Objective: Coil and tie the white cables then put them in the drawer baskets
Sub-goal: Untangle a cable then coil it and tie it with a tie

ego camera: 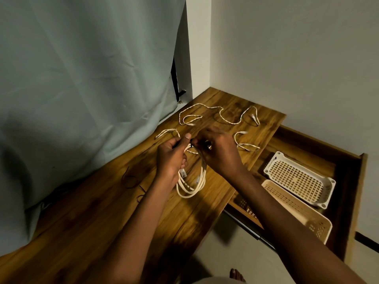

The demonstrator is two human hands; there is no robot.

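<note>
A coiled white cable [191, 181] hangs in loops over the wooden desk [98, 212]. My left hand [171, 158] grips the top of the coil, thumb up. My right hand [219, 152] pinches a thin dark tie at the same spot, fingers closed beside the left thumb. A long loose twisted white cable [220, 113] snakes across the far part of the desk. Another loose white cable [245, 143] lies near the desk's right edge. In the open drawer [346, 181] at the right sit a white perforated basket [299, 179] and a beige basket [297, 210].
A pale green curtain [82, 89] hangs along the desk's left side. Thin dark ties [131, 179] lie on the desk left of my left forearm. White walls meet at the corner behind. A bare foot [236, 274] shows on the floor below.
</note>
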